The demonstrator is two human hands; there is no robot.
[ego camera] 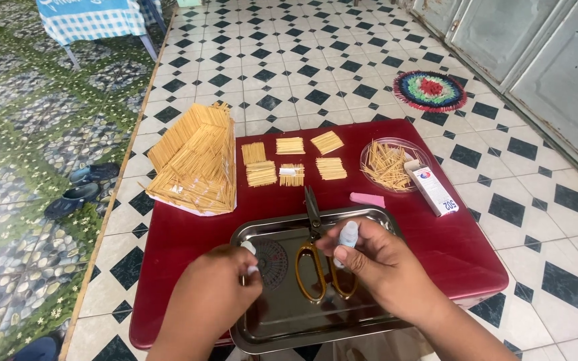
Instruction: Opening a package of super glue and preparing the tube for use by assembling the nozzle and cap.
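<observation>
My right hand [376,264] grips a small white glue bottle [347,236] above a steel tray [376,217]. My left hand [215,294] pinches a small white cap [249,249] just left of it, also over the tray. Scissors with gold handles [316,261] lie in the tray between my hands, blades pointing away. On the red table [449,247] beyond the tray lie several flat panels of glued toothpicks [291,145]. A toothpick house [195,160] stands at the table's far left.
A clear round dish of loose toothpicks [386,164] and a white glue box [431,187] sit at the far right, with a pink eraser [367,199] near them. A round woven mat [430,91] lies on the tiled floor. Sandals [78,194] rest at left.
</observation>
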